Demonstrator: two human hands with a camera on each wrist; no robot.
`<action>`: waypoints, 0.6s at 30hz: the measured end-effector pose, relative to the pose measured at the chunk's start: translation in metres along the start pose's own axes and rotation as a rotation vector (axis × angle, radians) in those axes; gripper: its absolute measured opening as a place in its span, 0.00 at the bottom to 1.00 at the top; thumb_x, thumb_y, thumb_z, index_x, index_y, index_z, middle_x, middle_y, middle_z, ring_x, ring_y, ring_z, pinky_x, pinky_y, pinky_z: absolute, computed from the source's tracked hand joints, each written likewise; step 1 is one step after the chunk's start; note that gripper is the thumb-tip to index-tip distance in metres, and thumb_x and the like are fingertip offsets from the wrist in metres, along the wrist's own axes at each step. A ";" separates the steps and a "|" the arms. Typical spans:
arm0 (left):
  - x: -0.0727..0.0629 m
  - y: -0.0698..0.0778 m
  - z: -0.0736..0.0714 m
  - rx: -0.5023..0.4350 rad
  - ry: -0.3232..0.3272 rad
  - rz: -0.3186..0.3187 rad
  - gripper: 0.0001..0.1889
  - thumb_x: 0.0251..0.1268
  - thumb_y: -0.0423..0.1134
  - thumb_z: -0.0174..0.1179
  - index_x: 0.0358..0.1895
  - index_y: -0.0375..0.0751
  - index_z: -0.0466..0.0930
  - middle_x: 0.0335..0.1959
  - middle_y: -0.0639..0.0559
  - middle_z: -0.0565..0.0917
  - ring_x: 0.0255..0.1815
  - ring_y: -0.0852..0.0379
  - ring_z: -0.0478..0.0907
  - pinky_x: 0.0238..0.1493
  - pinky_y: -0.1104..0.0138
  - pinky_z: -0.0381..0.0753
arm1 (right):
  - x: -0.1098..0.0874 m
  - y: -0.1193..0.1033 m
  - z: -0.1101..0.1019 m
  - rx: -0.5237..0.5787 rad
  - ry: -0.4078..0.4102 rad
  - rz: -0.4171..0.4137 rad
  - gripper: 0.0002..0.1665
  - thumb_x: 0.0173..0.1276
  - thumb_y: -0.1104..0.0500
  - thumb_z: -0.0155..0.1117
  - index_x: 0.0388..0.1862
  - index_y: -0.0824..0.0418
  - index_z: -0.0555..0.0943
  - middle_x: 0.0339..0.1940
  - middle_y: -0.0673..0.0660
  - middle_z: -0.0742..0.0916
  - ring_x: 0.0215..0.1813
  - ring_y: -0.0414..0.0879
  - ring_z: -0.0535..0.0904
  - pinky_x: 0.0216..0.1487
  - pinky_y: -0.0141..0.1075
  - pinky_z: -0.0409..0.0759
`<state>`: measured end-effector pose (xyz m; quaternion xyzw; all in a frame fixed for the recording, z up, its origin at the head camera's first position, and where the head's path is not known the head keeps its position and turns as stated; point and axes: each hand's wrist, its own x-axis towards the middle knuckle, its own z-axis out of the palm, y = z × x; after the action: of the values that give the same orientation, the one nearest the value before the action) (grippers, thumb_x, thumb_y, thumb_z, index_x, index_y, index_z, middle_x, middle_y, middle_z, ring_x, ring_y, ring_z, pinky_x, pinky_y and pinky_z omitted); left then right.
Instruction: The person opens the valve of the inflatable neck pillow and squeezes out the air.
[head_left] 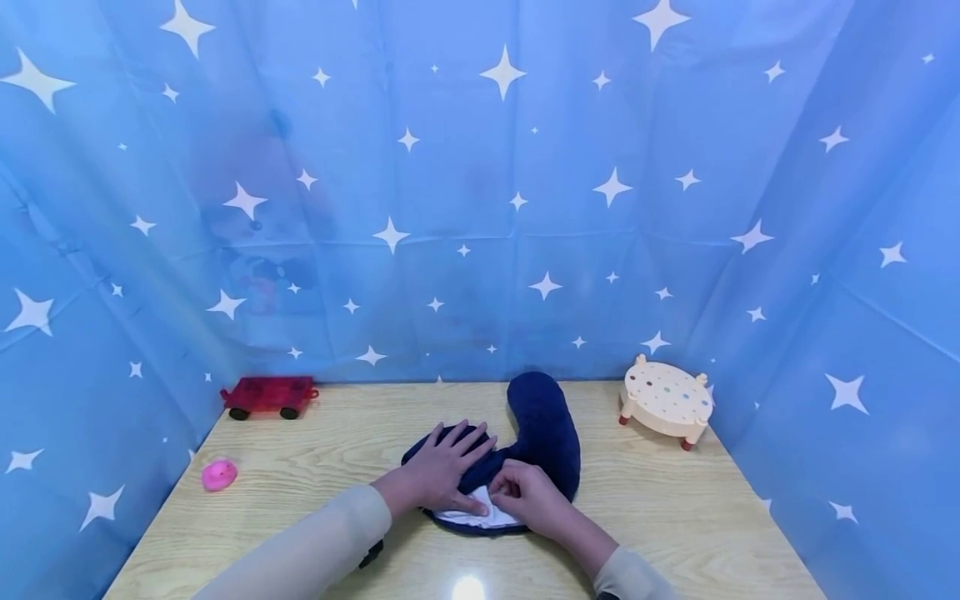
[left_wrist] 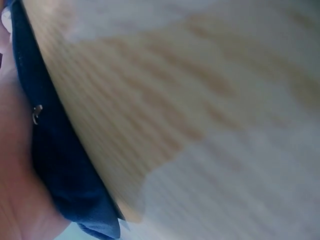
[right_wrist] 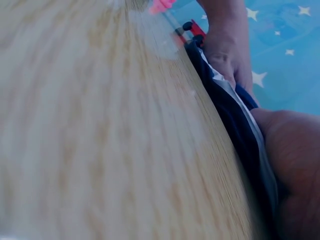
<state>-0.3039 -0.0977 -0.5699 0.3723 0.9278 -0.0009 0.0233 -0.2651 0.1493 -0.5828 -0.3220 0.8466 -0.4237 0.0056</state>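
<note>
A navy, curved neck pillow [head_left: 547, 425] lies on the table, its cover unzipped along the near edge so that white inner fabric [head_left: 474, 520] shows. My left hand [head_left: 442, 473] rests on the pillow's left arm with fingers spread and straight, the thumb over the white fabric. Bent fingers of my right hand [head_left: 531, 498] pinch at the opening's upper edge; the exact bit of cloth between the fingertips is hidden. A small metal zipper pull [left_wrist: 37, 114] shows on the navy edge beside the left palm in the left wrist view.
On the wood-grain table [head_left: 315, 467], a red toy wagon base [head_left: 266, 396] with black wheels stands at back left. Nearer is a small pink toy [head_left: 219, 475]. A cream spotted toy table [head_left: 667, 398] stands at back right. Blue star-patterned curtains [head_left: 450, 192] surround the table.
</note>
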 end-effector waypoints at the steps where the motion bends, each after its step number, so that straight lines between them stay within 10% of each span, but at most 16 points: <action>1: 0.000 0.000 0.000 0.001 0.000 0.002 0.63 0.63 0.89 0.50 0.94 0.59 0.46 0.94 0.51 0.46 0.92 0.39 0.47 0.83 0.32 0.57 | 0.000 0.000 0.000 -0.001 -0.002 0.001 0.01 0.71 0.67 0.75 0.37 0.64 0.90 0.32 0.46 0.82 0.32 0.31 0.75 0.33 0.28 0.76; 18: 0.001 -0.004 -0.001 -0.124 -0.021 0.013 0.60 0.67 0.86 0.52 0.94 0.57 0.47 0.94 0.50 0.47 0.92 0.37 0.45 0.83 0.29 0.50 | 0.001 0.004 0.000 0.020 0.001 -0.014 0.03 0.70 0.68 0.77 0.38 0.61 0.91 0.32 0.44 0.81 0.32 0.32 0.76 0.34 0.28 0.77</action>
<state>-0.3073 -0.1001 -0.5690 0.3763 0.9233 0.0531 0.0560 -0.2678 0.1507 -0.5854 -0.3277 0.8400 -0.4323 0.0054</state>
